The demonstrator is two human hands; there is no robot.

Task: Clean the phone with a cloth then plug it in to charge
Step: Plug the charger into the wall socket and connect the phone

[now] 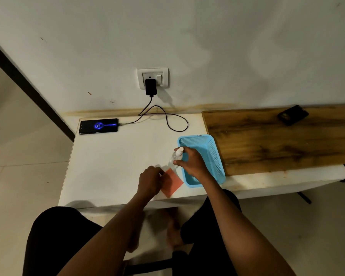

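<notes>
1. Phone (98,126) lies at the far left corner of the white table (112,166), long axis left to right, its cable (163,116) running to the charger (150,87), screen lit
2. Left hand (150,182) pinches the orange cloth (171,183) at the near edge
3. Right hand (189,161) grips the spray bottle (176,158) beside the blue basket (211,156)
4. Judging by reach, the left hand is nearer the phone, which sits well up and left of both grips
</notes>
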